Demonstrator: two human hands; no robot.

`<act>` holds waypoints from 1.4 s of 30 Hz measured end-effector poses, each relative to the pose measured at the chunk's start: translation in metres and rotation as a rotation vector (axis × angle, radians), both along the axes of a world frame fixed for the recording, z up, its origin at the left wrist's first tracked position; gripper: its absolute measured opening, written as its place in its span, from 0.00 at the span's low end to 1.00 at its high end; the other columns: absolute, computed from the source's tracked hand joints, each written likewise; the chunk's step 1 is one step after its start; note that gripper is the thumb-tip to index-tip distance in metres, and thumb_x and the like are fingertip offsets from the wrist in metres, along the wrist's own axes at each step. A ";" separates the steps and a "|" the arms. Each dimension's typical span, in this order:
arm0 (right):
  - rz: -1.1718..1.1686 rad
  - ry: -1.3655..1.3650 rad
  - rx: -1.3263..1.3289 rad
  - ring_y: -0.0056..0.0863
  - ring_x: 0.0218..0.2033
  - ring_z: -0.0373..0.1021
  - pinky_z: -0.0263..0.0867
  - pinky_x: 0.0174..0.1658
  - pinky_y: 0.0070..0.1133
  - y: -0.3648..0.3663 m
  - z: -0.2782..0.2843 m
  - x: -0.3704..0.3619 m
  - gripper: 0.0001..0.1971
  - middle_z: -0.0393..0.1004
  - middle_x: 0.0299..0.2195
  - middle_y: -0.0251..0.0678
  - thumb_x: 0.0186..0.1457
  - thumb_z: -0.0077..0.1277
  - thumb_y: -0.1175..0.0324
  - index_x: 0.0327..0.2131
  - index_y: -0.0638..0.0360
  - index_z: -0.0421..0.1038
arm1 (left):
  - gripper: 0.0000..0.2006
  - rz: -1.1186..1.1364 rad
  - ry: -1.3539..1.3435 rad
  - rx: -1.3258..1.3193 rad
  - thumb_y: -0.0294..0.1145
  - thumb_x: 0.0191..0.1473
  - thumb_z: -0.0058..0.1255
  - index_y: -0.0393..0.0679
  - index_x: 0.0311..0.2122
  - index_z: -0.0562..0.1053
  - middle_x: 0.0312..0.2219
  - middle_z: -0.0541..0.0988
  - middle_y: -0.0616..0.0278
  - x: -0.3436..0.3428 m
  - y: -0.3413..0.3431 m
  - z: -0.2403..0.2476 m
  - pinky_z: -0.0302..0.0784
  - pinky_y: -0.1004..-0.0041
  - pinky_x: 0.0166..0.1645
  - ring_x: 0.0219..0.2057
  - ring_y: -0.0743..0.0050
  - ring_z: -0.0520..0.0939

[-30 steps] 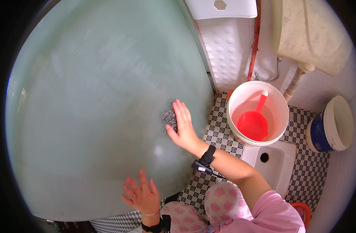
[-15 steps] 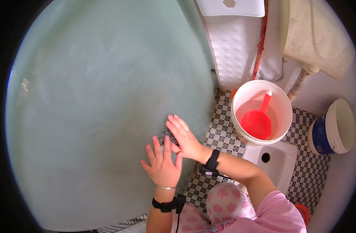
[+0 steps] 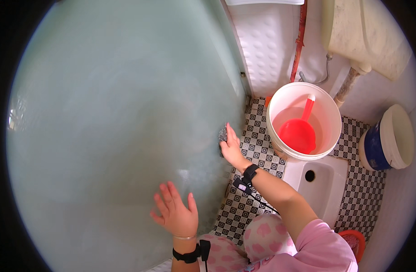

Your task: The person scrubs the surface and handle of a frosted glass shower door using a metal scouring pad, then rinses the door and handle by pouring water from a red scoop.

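A large greenish, cloudy glass panel (image 3: 108, 109) fills the left and middle of the view. At its right edge my right hand (image 3: 233, 147) presses a grey steel wool scourer (image 3: 223, 134) against it, and the fingers partly cover the scourer. Lower and to the left, my left hand (image 3: 175, 211) has its fingers spread over the panel with nothing in it. Whether its palm touches the glass, I cannot tell. Both wrists wear black straps with small devices and cables.
A white bucket (image 3: 276, 136) stands on the right with a red dipper (image 3: 297, 135) inside. Beyond lie a squat toilet pan (image 3: 323, 188), a blue and white bucket (image 3: 375, 147), a cistern (image 3: 357, 36) and a red pipe (image 3: 299, 43). A red basin (image 3: 360, 245) shows at lower right.
My right hand has carried the scourer rightward and slightly up to the panel's edge. My left hand has moved down and a little left, so the two hands are farther apart.
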State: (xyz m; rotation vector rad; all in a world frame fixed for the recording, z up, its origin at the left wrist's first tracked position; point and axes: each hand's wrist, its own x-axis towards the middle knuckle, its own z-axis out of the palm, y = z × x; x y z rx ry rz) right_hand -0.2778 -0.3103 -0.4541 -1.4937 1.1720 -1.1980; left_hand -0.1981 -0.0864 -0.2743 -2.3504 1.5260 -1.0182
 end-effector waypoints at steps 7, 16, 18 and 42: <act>0.110 -0.011 -0.516 0.54 0.63 0.48 0.45 0.65 0.39 0.033 0.080 0.014 0.32 0.49 0.64 0.52 0.55 0.45 0.69 0.63 0.63 0.49 | 0.35 -0.106 0.152 0.016 0.49 0.53 0.46 0.44 0.64 0.57 0.65 0.51 0.50 -0.019 -0.002 -0.026 0.36 0.25 0.56 0.64 0.31 0.48; -0.179 -0.085 -0.065 0.50 0.62 0.52 0.47 0.64 0.37 0.000 -0.058 0.019 0.30 0.56 0.62 0.49 0.53 0.44 0.77 0.61 0.62 0.55 | 0.35 -0.019 0.152 0.184 0.49 0.52 0.48 0.50 0.64 0.57 0.66 0.47 0.50 -0.018 -0.039 -0.065 0.36 0.24 0.55 0.65 0.30 0.45; -0.086 -0.074 -0.236 0.50 0.61 0.53 0.48 0.64 0.37 0.033 -0.011 0.030 0.31 0.56 0.62 0.49 0.51 0.43 0.79 0.61 0.61 0.55 | 0.36 -0.002 0.058 0.164 0.50 0.51 0.49 0.51 0.64 0.57 0.67 0.47 0.51 -0.001 -0.032 -0.071 0.36 0.24 0.56 0.65 0.31 0.45; -0.025 -0.009 -0.425 0.46 0.58 0.59 0.53 0.61 0.39 0.046 0.025 0.021 0.31 0.61 0.59 0.48 0.49 0.44 0.80 0.60 0.62 0.57 | 0.38 -0.034 -0.144 0.101 0.56 0.53 0.43 0.51 0.66 0.53 0.67 0.43 0.47 0.002 -0.030 -0.085 0.20 0.34 0.60 0.67 0.37 0.37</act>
